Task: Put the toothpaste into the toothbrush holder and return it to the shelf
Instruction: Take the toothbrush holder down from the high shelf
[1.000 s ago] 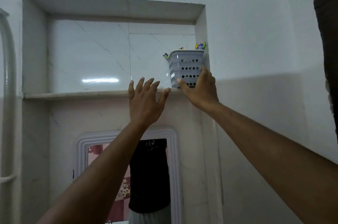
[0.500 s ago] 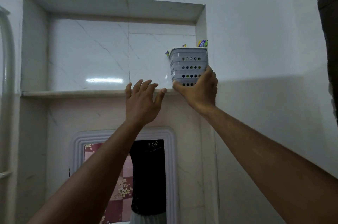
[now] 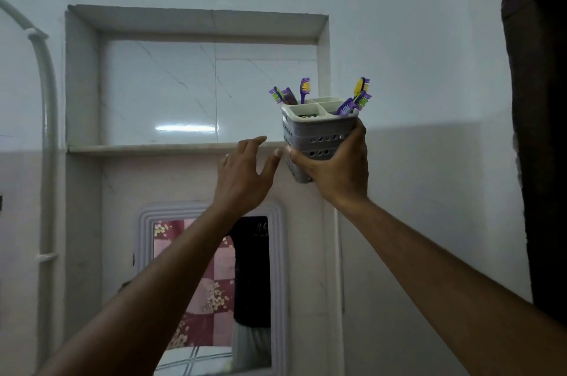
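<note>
Clamped around the lower half of the grey perforated plastic toothbrush holder [image 3: 317, 133], the right hand [image 3: 336, 171] holds it upright, clear of the pale marble shelf [image 3: 147, 148].

At centre frame the left hand [image 3: 242, 174] is empty, fingers spread, its thumb tip just beside the holder's left wall, so it is the nearer hand for steadying. Right of centre, purple toothbrushes [image 3: 357, 98] stand in the holder's compartments; its long axis is vertical, open top up. No toothpaste shows anywhere, so I judge the next move turns on bringing the holder down from the alcove at mid-left.
</note>
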The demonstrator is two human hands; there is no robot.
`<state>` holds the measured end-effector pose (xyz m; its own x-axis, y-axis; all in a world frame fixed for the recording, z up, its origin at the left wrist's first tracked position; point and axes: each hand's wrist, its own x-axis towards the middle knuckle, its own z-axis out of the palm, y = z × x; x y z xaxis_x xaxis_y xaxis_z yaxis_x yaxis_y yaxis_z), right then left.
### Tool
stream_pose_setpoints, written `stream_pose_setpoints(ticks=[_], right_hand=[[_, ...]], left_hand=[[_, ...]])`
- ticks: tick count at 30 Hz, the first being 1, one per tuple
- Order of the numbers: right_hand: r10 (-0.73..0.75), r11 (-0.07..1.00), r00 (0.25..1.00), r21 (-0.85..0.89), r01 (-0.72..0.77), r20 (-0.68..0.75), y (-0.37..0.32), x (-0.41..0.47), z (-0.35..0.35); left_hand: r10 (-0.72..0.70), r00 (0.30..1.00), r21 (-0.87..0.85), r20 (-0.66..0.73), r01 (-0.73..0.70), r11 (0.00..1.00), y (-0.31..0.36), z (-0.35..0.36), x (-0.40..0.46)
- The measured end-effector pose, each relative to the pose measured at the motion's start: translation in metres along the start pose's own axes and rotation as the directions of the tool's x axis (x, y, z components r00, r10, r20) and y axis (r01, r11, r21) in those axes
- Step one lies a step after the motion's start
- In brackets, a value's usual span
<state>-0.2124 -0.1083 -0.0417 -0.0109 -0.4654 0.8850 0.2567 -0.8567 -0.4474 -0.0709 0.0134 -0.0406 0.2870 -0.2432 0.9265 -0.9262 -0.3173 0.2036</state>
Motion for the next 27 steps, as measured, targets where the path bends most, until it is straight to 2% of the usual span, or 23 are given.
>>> stream_pose_setpoints(ticks=[7,13,17,21,27], right_hand=[[0.108,0.993,0.988,-0.050,-0.103,0.106,0.016,-0.057,-0.047],[0.232,0.972,0.949,-0.075,-0.221,0.214,0.035,-0.129,-0.079],[0.335,0.942,0.890,-0.127,-0.310,0.308,0.052,-0.187,-0.095],[0.437,0.900,0.806,-0.199,-0.389,0.400,0.069,-0.257,-0.105],[0.548,0.831,0.679,-0.220,-0.511,0.489,0.095,-0.351,-0.109]], left_hand=[[-0.077,0.988,0.007,0.131,0.077,0.997,0.018,-0.003,-0.074],[-0.143,0.962,-0.003,0.234,0.148,0.989,0.029,-0.009,-0.161],[-0.212,0.925,0.032,0.317,0.213,0.977,0.023,-0.010,-0.233],[-0.341,0.850,0.077,0.401,0.340,0.937,0.002,-0.010,-0.319],[-0.458,0.750,0.072,0.478,0.486,0.871,-0.035,0.000,-0.413]])
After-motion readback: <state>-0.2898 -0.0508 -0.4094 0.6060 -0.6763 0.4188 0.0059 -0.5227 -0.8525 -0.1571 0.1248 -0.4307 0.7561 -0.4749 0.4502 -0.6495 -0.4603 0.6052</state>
